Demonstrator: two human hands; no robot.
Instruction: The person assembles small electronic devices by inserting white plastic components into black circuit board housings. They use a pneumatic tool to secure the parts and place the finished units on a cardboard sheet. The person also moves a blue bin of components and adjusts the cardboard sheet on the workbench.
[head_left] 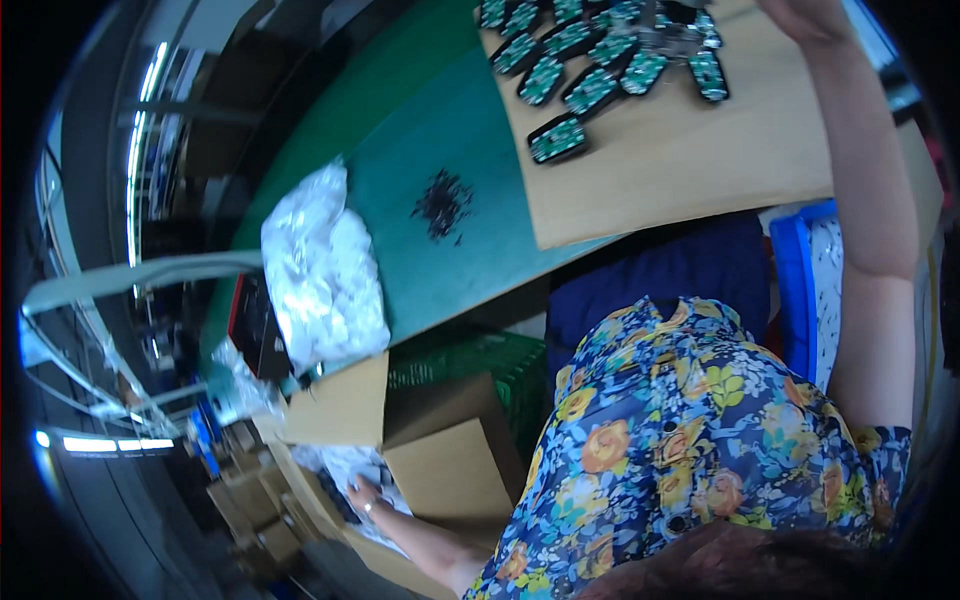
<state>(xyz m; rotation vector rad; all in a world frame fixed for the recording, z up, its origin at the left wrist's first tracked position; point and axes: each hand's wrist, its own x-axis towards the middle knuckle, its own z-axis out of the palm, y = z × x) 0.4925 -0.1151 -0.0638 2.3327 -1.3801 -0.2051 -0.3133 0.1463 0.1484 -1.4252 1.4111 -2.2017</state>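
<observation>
– Can you read any label, number or sign here?
– None that I can make out; the dark box with the red edge (260, 332) seems too dim and blurred to tell.

Two hands (366, 493), over ten boards (591, 92), one green crate (515, 365).

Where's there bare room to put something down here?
The green table is bare between the white bag and dark pile, and between that pile and the cardboard. The cardboard's near side is bare too; its far side is crowded with green-black parts.
</observation>
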